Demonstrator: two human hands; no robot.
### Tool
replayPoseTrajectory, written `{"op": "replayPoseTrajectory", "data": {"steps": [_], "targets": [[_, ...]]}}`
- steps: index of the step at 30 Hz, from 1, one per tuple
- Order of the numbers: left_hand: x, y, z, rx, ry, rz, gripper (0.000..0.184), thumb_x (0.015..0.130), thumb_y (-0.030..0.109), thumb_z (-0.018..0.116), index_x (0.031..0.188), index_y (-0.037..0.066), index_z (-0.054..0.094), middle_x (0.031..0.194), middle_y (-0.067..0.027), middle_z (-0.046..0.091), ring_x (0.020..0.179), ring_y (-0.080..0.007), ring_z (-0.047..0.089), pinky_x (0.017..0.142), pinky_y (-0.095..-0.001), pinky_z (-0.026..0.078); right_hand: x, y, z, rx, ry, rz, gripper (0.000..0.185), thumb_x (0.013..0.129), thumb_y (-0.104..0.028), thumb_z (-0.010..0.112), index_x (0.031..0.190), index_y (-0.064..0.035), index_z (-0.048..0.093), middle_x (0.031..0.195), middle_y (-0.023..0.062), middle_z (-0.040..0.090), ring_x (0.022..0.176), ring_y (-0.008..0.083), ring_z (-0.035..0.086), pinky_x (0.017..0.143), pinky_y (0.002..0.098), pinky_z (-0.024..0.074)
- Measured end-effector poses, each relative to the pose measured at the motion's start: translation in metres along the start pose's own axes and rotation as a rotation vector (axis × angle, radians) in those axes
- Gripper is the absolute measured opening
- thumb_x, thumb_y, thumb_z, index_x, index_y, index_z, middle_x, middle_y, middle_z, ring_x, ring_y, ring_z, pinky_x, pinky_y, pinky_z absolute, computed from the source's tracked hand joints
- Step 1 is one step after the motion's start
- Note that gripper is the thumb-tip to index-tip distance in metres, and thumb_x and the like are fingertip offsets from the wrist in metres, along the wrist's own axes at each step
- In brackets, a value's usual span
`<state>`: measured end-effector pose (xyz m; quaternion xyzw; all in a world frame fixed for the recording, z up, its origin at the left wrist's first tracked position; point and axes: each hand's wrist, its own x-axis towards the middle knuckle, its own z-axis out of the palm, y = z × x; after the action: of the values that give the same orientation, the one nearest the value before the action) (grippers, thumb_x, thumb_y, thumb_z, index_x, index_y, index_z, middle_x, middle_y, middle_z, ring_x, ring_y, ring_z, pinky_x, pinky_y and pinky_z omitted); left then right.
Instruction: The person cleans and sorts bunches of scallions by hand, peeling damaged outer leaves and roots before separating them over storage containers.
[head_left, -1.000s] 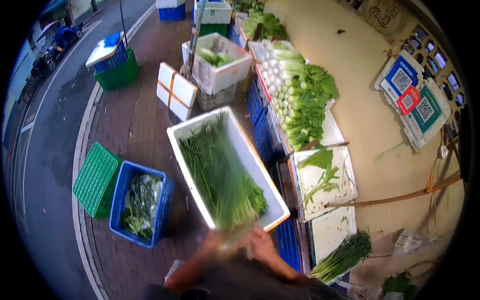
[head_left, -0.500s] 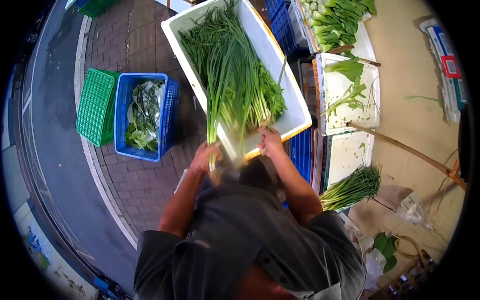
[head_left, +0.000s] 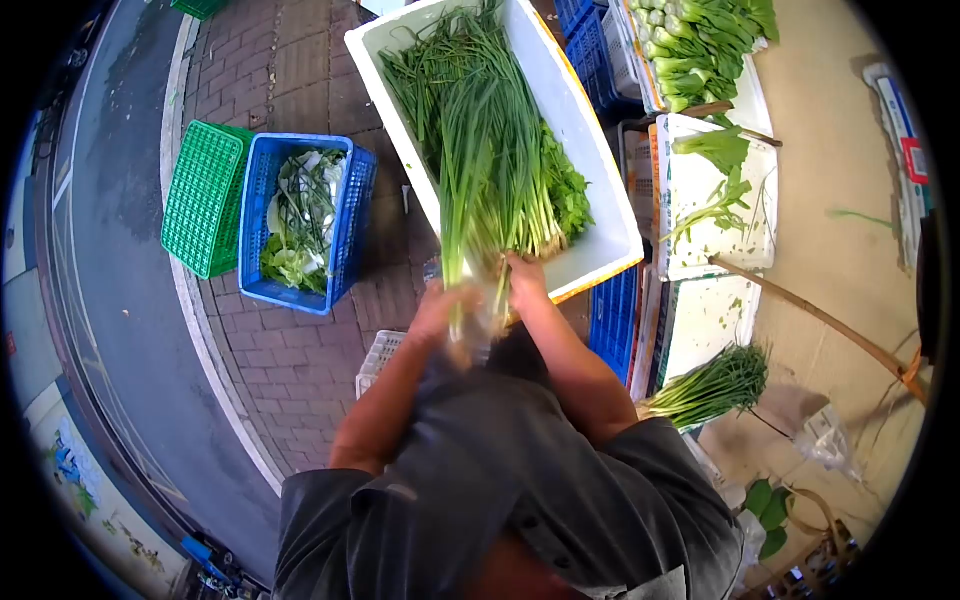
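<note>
The left hand closes around scallions, their leaves reaching over the foam box just beyond that grip, while the right hand pinches thin stalks close beside it, with seemingly only part gathered and more greens left ahead.

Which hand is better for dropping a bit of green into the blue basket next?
Probably the left hand: it's nearer the blue basket, on that side. The right hand is farther away, by the white box. Both seem busy with green stalks, though.
</note>
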<state>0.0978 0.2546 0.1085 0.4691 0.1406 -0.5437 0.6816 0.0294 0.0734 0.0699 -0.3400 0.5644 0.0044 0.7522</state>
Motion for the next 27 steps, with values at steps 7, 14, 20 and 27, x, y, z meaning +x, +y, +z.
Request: {"op": "replayPoseTrajectory", "data": {"steps": [7, 14, 20, 27], "targets": [[-0.008, -0.002, 0.029, 0.005, 0.095, -0.059, 0.028, 0.088, 0.012, 0.067, 0.114, 0.002, 0.062, 0.099, -0.0084, 0.068, 0.080, -0.0141, 0.063, 0.069, -0.0304, 0.054, -0.048, 0.011, 0.024, -0.018, 0.058, -0.196, 0.007, 0.097, -0.012, 0.061, 0.098, -0.0050, 0.064, 0.082, 0.0038, 0.064, 0.062, 0.0137, 0.056, 0.055, 0.0288, 0.0491], [0.008, -0.021, 0.014, 0.067, 0.106, -0.042, 0.034, 0.085, 0.007, 0.070, 0.118, 0.003, 0.059, 0.097, -0.0084, 0.068, 0.080, -0.0187, 0.067, 0.069, -0.0317, 0.057, -0.032, 0.044, 0.025, -0.075, 0.027, -0.293, 0.015, 0.098, -0.014, 0.059, 0.102, -0.0003, 0.064, 0.084, 0.0058, 0.066, 0.066, 0.0132, 0.059, 0.057, 0.0267, 0.0489], [0.007, -0.017, 0.016, 0.104, 0.059, 0.010, 0.039, 0.083, 0.004, 0.072, 0.119, 0.000, 0.058, 0.097, -0.0118, 0.068, 0.078, -0.0196, 0.067, 0.067, -0.0327, 0.057, -0.042, 0.021, 0.015, -0.107, 0.000, -0.205, 0.017, 0.099, -0.017, 0.059, 0.099, -0.0001, 0.063, 0.086, 0.0060, 0.065, 0.068, 0.0134, 0.059, 0.056, 0.0293, 0.0498], [-0.004, -0.005, 0.025, 0.229, 0.044, 0.006, 0.037, 0.082, 0.008, 0.071, 0.117, 0.000, 0.060, 0.095, -0.0089, 0.067, 0.080, -0.0165, 0.064, 0.069, -0.0310, 0.055, -0.033, 0.008, -0.013, -0.466, 0.065, -0.436, 0.027, 0.098, -0.028, 0.060, 0.087, -0.0045, 0.056, 0.073, 0.0011, 0.053, 0.062, 0.0116, 0.054, 0.052, 0.0277, 0.0466]]}}
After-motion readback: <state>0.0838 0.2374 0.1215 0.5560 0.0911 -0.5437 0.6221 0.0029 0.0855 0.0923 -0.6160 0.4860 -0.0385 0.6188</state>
